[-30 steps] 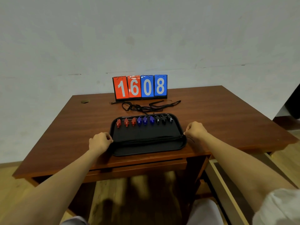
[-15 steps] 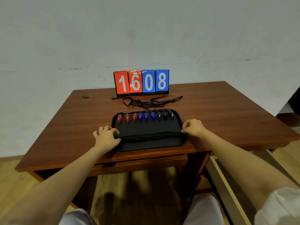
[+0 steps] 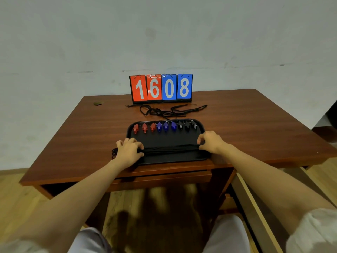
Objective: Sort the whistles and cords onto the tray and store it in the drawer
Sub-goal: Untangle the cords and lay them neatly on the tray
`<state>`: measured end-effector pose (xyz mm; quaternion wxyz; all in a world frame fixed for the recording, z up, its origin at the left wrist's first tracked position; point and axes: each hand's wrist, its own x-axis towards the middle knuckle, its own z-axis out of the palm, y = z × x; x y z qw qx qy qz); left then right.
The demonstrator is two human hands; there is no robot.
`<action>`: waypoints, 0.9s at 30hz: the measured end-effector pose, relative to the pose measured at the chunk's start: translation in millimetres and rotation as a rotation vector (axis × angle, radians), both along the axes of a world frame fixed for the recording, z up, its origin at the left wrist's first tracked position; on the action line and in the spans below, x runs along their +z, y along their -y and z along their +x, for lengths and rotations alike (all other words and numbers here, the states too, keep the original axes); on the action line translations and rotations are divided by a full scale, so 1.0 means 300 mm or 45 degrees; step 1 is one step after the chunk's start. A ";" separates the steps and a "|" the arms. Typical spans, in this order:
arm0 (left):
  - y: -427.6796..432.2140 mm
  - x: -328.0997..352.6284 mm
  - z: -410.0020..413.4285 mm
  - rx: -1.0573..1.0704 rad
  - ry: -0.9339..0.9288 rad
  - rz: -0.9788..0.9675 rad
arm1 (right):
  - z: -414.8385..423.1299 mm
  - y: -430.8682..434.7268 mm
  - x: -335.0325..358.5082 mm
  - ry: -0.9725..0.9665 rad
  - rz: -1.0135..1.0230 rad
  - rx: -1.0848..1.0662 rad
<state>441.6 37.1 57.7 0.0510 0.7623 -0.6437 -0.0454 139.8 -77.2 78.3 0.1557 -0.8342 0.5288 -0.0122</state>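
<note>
Both hands are down on the shallow black plastic tray point(image 3: 167, 138), which sits at the near edge of the brown wooden desk point(image 3: 255, 125). Stretched across it, side to side, lies a straightened bundle of black cords point(image 3: 171, 149) — soft, limp, near weightless stuff that I'd expect to slither out of line if only one end is held, so the two ends are the place to take it. The left hand point(image 3: 128, 151) is knuckles-up over the left end, fingers curled down round it, a few loops poking out past the tray's rim. The right hand point(image 3: 209, 141) pinches the right end, fingers bent, thumb on the near side. Both forearms reach straight in, wrists low. Along the tray's far edge stands a tidy row of small plastic whistles point(image 3: 165, 126) — red, blue, black. They look light and hard, and are likely to skate when the tray is carried. A loose tangle of black cords point(image 3: 164, 112) lies on the desk behind, in front of the red-and-blue flip scoreboard point(image 3: 161, 88).
</note>
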 end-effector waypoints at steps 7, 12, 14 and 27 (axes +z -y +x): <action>0.147 0.068 -0.074 -0.085 -0.089 -0.060 | 0.104 0.077 0.056 0.171 -0.008 0.036; 0.334 0.138 -0.107 -0.102 -0.147 -0.138 | 0.172 0.223 0.113 0.188 -0.056 0.008; 0.427 0.164 -0.113 -0.103 -0.172 -0.140 | 0.197 0.306 0.128 0.154 -0.059 0.012; 1.020 0.038 -0.109 -0.141 -0.325 0.152 | 0.311 0.863 -0.036 0.004 0.033 -0.035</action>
